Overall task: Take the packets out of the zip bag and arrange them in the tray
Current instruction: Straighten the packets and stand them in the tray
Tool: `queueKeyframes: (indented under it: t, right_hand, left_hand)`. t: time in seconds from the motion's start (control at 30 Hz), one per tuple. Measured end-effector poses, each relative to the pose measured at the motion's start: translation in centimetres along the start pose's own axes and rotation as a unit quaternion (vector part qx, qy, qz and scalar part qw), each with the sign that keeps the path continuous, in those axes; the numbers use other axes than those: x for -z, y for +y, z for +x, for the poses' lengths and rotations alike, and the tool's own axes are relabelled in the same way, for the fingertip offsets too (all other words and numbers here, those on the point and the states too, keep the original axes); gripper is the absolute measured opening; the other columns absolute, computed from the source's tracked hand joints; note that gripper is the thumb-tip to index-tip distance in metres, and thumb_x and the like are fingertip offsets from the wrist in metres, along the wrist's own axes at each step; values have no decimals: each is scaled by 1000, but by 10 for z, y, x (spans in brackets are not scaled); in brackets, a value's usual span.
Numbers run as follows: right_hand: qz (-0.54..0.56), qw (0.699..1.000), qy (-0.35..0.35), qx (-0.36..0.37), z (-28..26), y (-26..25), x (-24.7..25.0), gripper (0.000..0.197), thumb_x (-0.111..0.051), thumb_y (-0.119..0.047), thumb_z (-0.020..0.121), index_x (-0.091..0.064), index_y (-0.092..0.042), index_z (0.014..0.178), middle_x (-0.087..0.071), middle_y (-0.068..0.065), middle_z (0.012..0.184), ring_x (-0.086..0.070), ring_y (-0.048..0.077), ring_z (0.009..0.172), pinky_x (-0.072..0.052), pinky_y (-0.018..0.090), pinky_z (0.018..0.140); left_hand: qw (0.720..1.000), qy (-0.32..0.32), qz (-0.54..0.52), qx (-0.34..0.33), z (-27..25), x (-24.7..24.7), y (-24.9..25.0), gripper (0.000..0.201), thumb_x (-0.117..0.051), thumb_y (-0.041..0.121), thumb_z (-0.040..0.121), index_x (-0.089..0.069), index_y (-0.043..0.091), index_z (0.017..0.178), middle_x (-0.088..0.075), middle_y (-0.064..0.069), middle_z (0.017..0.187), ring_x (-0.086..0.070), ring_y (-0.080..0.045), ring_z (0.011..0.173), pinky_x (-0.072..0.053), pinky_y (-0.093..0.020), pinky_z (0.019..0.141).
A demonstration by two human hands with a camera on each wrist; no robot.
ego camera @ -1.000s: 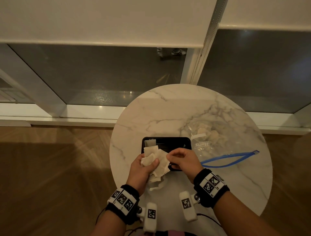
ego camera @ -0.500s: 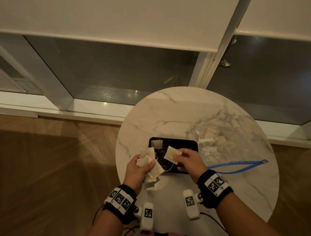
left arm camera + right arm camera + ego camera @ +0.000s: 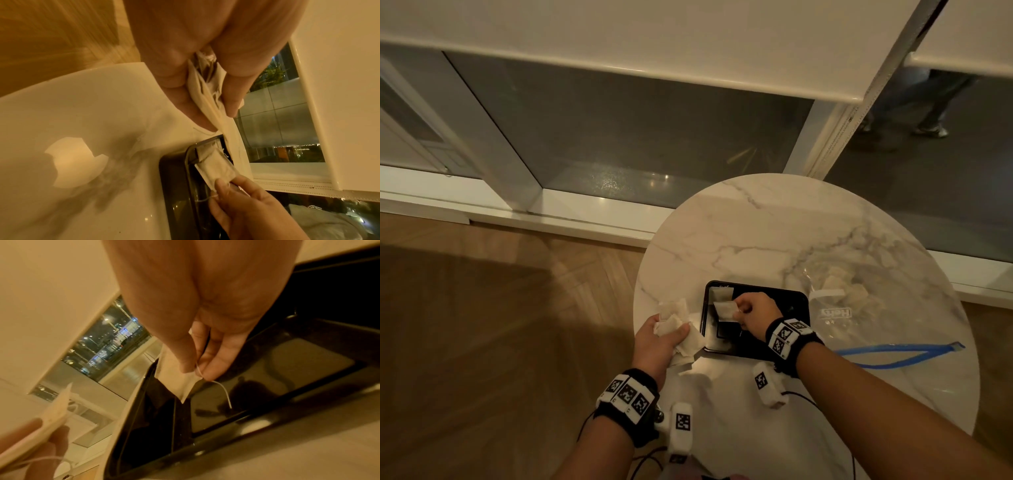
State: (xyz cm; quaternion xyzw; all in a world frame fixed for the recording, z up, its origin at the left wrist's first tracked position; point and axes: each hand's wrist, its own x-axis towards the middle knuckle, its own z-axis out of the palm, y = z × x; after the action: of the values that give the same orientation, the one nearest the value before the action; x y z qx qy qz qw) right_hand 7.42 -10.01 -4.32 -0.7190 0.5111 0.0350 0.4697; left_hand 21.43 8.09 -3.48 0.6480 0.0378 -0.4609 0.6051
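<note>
The tray (image 3: 796, 308) sits on the bench (image 3: 756, 233), with the zip bag (image 3: 859, 308) just right of it. One packet (image 3: 722, 293) lies in the tray's far-left corner. Another packet (image 3: 725, 311) hangs over the tray, the bunch of packets (image 3: 676, 329) left of it.

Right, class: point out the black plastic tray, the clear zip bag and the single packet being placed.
Black plastic tray (image 3: 796, 306), head view, far right rim.
Clear zip bag (image 3: 893, 356), head view, blue zip.
Single packet (image 3: 725, 310), head view, centre.

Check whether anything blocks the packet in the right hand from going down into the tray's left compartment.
Nothing visible blocks it. The right hand pinches the packet directly above the tray, just nearer than the packet already placed at the far left corner. The left hand holds the remaining packets beside the tray.
</note>
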Motion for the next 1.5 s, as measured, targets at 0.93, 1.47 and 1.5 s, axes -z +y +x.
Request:
queueKeyframes:
  t: [0.93,1.47,1.5]
  right_hand:
    - [105,984,100,-103,34,9,-32,22,-84,-15,74,-66,-25,67,-71,4,73,-71,20,72,-61,38,75]
    - [109,983,102,-110,28,4,-27,18,-84,-19,72,-66,-23,73,-69,-4,74,-66,12,74,-54,24,72]
    - [108,983,101,-109,27,3,-26,17,-83,-19,72,-67,-23,75,-68,-4,74,-65,11,74,-52,23,71]
  left_hand:
    - [998,-4,59,36,33,-18,-15,38,-80,0,77,-63,8,110,-70,-16,104,-69,-28,95,-59,-39,77]
    - [997,-4,70,24,30,-17,-14,36,-80,0,77,-63,10,107,-71,-15,103,-69,-27,93,-60,-38,77]
    - [997,-4,69,23,30,-16,-14,35,-80,0,77,-63,10,107,-71,-15,103,-69,-27,93,-60,-40,78]
